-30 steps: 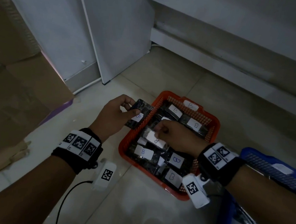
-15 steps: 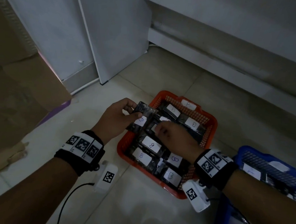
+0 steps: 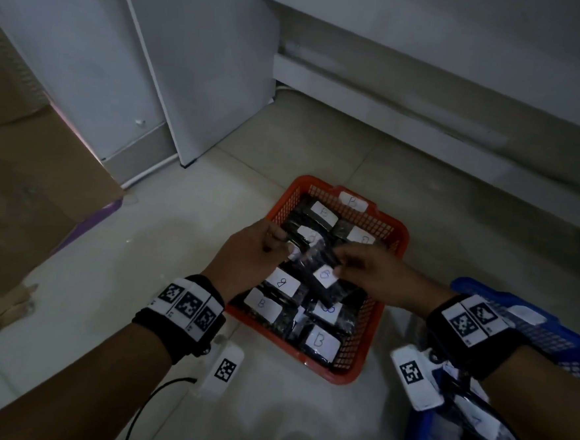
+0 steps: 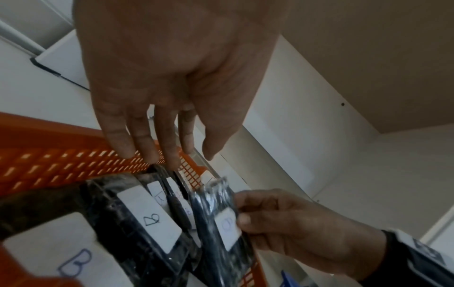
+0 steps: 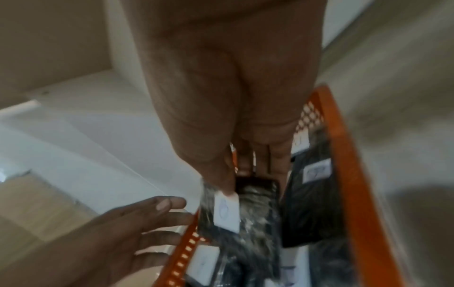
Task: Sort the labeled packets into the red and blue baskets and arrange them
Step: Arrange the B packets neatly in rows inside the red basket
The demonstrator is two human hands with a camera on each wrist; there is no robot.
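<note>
While the right hand (image 3: 374, 277) pinches a black packet (image 3: 322, 273) labelled B between thumb and fingers (image 4: 245, 219) above the red basket (image 3: 350, 361), the left hand (image 3: 248, 258) hovers just beside it, fingers (image 4: 147, 147) straight, apart, holding nothing. More B packets (image 3: 262, 303) lie below.

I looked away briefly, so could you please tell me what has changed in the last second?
The B-labelled packet passed from the left hand, now open beside it, to the right hand, which pinches it over the red basket. The basket's other packets look unchanged.
</note>
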